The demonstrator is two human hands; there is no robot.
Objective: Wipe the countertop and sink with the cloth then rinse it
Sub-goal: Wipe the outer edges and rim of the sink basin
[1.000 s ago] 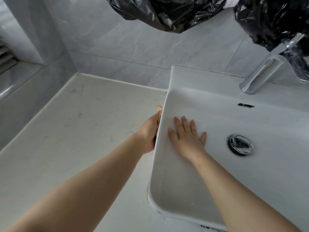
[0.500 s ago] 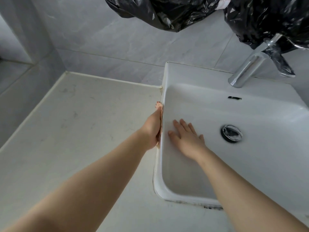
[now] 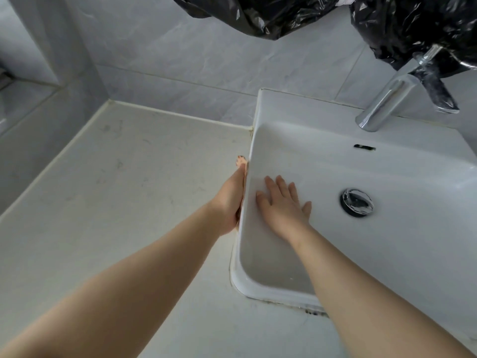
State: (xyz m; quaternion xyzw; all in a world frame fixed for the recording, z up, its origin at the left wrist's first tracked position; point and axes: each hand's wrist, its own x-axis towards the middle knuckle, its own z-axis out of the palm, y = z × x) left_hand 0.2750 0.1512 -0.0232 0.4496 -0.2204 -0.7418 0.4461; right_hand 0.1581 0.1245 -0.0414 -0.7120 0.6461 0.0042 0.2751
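Note:
The white sink (image 3: 260, 289) is set into the pale stone countertop (image 3: 129, 189). My left hand (image 3: 228, 202) lies flat against the sink's outer left wall. A peach, speckled scrap of cloth (image 3: 241, 160) pokes out past its fingertips, and the rest of the cloth is hidden between hand and wall. Inside the basin, my right hand (image 3: 281, 205) rests flat on the inner left wall with fingers spread and nothing in it. No water runs from the chrome tap (image 3: 387, 102).
A chrome drain plug (image 3: 357, 202) sits in the basin floor, with an overflow slot (image 3: 364, 147) on the back wall. Black plastic bags (image 3: 271, 14) hang over the sink and partly wrap the tap. Grey tiled walls close the counter at back and left.
My view has shifted a little, so the sink's near edge now shows. Both hands stay at about the same spots on either side of the sink's left wall.

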